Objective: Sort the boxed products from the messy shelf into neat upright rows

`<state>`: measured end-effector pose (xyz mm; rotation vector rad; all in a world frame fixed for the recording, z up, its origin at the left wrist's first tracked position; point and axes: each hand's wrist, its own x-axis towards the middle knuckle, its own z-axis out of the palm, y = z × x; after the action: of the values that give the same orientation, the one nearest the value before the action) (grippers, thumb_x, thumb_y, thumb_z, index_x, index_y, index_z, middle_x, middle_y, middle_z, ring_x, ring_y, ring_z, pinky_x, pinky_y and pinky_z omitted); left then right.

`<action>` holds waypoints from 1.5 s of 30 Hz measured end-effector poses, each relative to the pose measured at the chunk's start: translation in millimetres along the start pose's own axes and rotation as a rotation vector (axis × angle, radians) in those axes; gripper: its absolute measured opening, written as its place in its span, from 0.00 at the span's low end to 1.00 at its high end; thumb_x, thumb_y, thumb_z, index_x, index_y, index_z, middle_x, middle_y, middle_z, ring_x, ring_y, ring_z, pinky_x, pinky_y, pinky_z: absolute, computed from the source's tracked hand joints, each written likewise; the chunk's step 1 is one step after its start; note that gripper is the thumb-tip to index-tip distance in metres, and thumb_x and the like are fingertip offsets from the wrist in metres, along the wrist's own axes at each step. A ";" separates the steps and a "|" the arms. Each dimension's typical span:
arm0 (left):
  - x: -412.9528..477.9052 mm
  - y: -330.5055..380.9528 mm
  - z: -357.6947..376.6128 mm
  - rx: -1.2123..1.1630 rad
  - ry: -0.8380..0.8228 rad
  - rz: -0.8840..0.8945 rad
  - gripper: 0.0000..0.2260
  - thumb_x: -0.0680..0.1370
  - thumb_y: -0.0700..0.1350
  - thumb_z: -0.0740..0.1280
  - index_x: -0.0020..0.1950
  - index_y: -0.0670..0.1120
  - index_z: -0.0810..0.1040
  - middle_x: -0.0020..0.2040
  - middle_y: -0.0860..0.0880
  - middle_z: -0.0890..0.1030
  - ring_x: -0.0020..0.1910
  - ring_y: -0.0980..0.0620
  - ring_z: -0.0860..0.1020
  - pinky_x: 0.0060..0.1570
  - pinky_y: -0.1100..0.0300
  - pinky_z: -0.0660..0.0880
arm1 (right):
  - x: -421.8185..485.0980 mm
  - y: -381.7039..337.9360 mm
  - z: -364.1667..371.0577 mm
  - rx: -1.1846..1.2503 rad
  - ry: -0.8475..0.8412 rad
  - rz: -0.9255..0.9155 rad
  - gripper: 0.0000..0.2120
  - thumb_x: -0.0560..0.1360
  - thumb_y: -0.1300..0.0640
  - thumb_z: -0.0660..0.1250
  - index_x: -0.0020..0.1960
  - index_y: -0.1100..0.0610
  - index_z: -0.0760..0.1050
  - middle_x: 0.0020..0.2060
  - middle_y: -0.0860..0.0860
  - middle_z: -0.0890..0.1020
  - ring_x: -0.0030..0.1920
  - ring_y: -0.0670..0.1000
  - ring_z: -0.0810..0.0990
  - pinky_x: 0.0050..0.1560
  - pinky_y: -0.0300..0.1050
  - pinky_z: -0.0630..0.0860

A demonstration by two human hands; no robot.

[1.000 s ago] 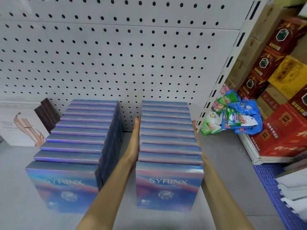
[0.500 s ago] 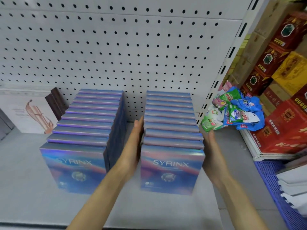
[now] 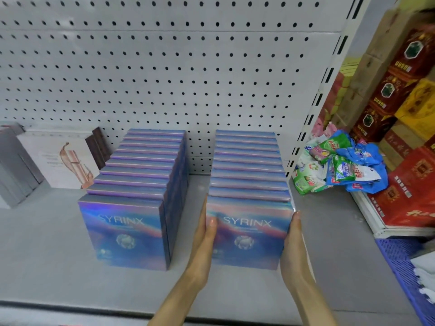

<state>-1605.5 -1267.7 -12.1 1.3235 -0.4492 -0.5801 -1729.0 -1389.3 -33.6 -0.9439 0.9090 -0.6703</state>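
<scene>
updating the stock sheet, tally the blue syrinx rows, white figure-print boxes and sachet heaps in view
Rows of iridescent blue SYRINX cardboard boxes: 2
White cardboard box with a figure print: 1
Heap of green and blue plastic sachets: 1
Total: 4

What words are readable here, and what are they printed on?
"SYRINX": front box of the left row.
"SYRINX": front box of the right row.
Small print under both names: too blurred to read.
Red cartons, packets, white box: print is unreadable.
</scene>
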 end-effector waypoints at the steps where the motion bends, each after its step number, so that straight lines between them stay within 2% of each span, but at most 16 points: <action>1: 1.3 0.2 -0.4 0.020 -0.027 0.011 0.17 0.74 0.52 0.61 0.59 0.49 0.79 0.47 0.68 0.82 0.47 0.71 0.79 0.43 0.78 0.72 | -0.2 -0.4 2.8 0.014 0.026 -0.020 0.37 0.57 0.22 0.59 0.53 0.46 0.83 0.49 0.53 0.86 0.48 0.55 0.86 0.45 0.56 0.82; 4: 3.2 2.0 -0.1 0.105 -0.090 0.035 0.20 0.72 0.51 0.63 0.64 0.53 0.69 0.48 0.76 0.77 0.50 0.78 0.74 0.44 0.84 0.66 | -3.8 -1.1 8.7 0.045 0.036 -0.037 0.35 0.59 0.22 0.59 0.53 0.45 0.82 0.50 0.53 0.86 0.48 0.56 0.85 0.46 0.57 0.82; 7: 4.3 -2.7 -0.6 0.116 -0.072 0.011 0.20 0.71 0.51 0.65 0.63 0.53 0.70 0.48 0.74 0.78 0.51 0.77 0.74 0.46 0.83 0.66 | -2.0 -1.0 3.9 0.029 0.033 -0.030 0.35 0.57 0.23 0.60 0.52 0.45 0.82 0.49 0.53 0.86 0.47 0.56 0.86 0.40 0.51 0.82; 9: 5.3 -7.2 -1.8 0.106 -0.056 0.012 0.21 0.71 0.52 0.66 0.63 0.51 0.72 0.49 0.72 0.79 0.52 0.74 0.75 0.46 0.82 0.67 | 0.2 -3.4 -1.2 0.006 -0.010 0.018 0.39 0.54 0.25 0.65 0.54 0.50 0.81 0.49 0.55 0.86 0.47 0.57 0.86 0.42 0.53 0.83; 11: 4.3 -8.1 -1.8 0.106 -0.054 0.017 0.15 0.72 0.50 0.65 0.58 0.55 0.72 0.48 0.76 0.78 0.51 0.76 0.74 0.42 0.83 0.68 | 1.4 -3.5 -2.4 -0.039 -0.035 0.012 0.43 0.51 0.25 0.72 0.58 0.51 0.79 0.50 0.54 0.86 0.48 0.56 0.86 0.46 0.56 0.83; 14: 3.6 -9.2 -0.3 0.089 -0.072 0.008 0.12 0.74 0.47 0.64 0.57 0.56 0.71 0.47 0.76 0.77 0.47 0.77 0.75 0.38 0.82 0.69 | 2.8 1.3 1.9 -0.165 0.034 -0.167 0.40 0.58 0.21 0.65 0.62 0.43 0.74 0.53 0.48 0.83 0.49 0.47 0.85 0.41 0.46 0.83; 17: 6.6 -12.4 -3.2 0.087 -0.105 -0.018 0.17 0.73 0.51 0.62 0.61 0.52 0.71 0.48 0.70 0.81 0.49 0.72 0.78 0.41 0.79 0.72 | 3.3 1.3 9.3 -0.157 0.002 -0.245 0.30 0.67 0.29 0.65 0.64 0.42 0.71 0.51 0.43 0.83 0.48 0.41 0.84 0.37 0.35 0.79; 19: 7.8 -11.5 -5.8 0.084 -0.147 -0.071 0.20 0.74 0.53 0.60 0.65 0.50 0.71 0.51 0.64 0.82 0.51 0.67 0.79 0.44 0.75 0.73 | 3.9 1.0 12.1 -0.129 0.012 -0.291 0.25 0.72 0.37 0.63 0.66 0.46 0.69 0.48 0.40 0.84 0.46 0.39 0.84 0.35 0.33 0.78; 23: 8.3 -11.1 -9.1 0.103 -0.181 -0.080 0.21 0.75 0.55 0.58 0.66 0.49 0.71 0.55 0.59 0.82 0.55 0.62 0.80 0.48 0.72 0.74 | 5.5 4.9 15.0 -0.134 0.078 -0.371 0.29 0.72 0.44 0.59 0.69 0.59 0.68 0.45 0.44 0.82 0.42 0.37 0.83 0.34 0.30 0.76; 27: 6.2 -9.8 -6.2 0.081 -0.193 -0.091 0.21 0.76 0.53 0.58 0.68 0.48 0.69 0.56 0.54 0.82 0.57 0.56 0.80 0.49 0.66 0.76 | 4.2 5.4 14.8 -0.161 0.108 -0.387 0.18 0.80 0.54 0.57 0.67 0.60 0.69 0.46 0.45 0.80 0.40 0.33 0.81 0.34 0.26 0.74; 29: 5.9 -7.6 -6.8 0.089 -0.203 -0.101 0.21 0.76 0.53 0.58 0.68 0.49 0.69 0.56 0.57 0.82 0.56 0.58 0.80 0.49 0.68 0.76 | 2.9 5.3 14.2 -0.179 0.116 -0.385 0.16 0.82 0.58 0.55 0.68 0.61 0.69 0.47 0.45 0.79 0.40 0.32 0.81 0.35 0.26 0.74; 32: 5.0 1.4 -6.4 0.130 -0.193 -0.087 0.22 0.76 0.55 0.58 0.67 0.50 0.70 0.56 0.59 0.81 0.56 0.67 0.77 0.53 0.74 0.73 | 2.4 4.9 14.2 -0.191 0.091 -0.389 0.20 0.81 0.54 0.55 0.70 0.61 0.67 0.48 0.45 0.79 0.42 0.33 0.81 0.36 0.27 0.75; 35: 4.0 9.9 -4.5 0.193 -0.115 -0.045 0.17 0.80 0.49 0.58 0.66 0.43 0.72 0.53 0.60 0.77 0.49 0.76 0.74 0.47 0.83 0.67 | -2.2 1.0 17.7 -0.167 0.073 -0.362 0.27 0.75 0.45 0.57 0.70 0.57 0.68 0.48 0.44 0.80 0.42 0.34 0.82 0.35 0.27 0.75; 40: -2.2 17.5 -5.8 0.208 -0.116 -0.065 0.20 0.79 0.47 0.61 0.68 0.38 0.71 0.63 0.45 0.78 0.55 0.68 0.75 0.53 0.78 0.68 | -10.6 -2.6 19.3 -0.190 0.116 -0.368 0.22 0.73 0.41 0.58 0.63 0.50 0.72 0.47 0.41 0.83 0.45 0.36 0.82 0.38 0.29 0.76; 43: -1.4 25.5 -9.5 0.209 -0.113 -0.076 0.20 0.80 0.48 0.61 0.72 0.45 0.69 0.67 0.50 0.76 0.64 0.59 0.74 0.65 0.65 0.69 | -18.3 -7.6 19.3 -0.226 0.107 -0.379 0.17 0.76 0.42 0.59 0.61 0.48 0.74 0.49 0.40 0.83 0.48 0.37 0.81 0.41 0.28 0.75; 45: -0.3 32.7 -14.4 0.223 -0.140 -0.086 0.19 0.81 0.49 0.61 0.72 0.52 0.69 0.66 0.56 0.76 0.64 0.59 0.74 0.64 0.64 0.70 | -25.9 -12.2 21.4 -0.277 0.137 -0.393 0.16 0.80 0.48 0.60 0.65 0.52 0.73 0.57 0.47 0.82 0.52 0.35 0.79 0.47 0.28 0.74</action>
<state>-1592.4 -1251.8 17.2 1.5258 -0.5876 -0.7128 -1723.6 -1365.4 -7.6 -1.3565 0.9623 -0.9679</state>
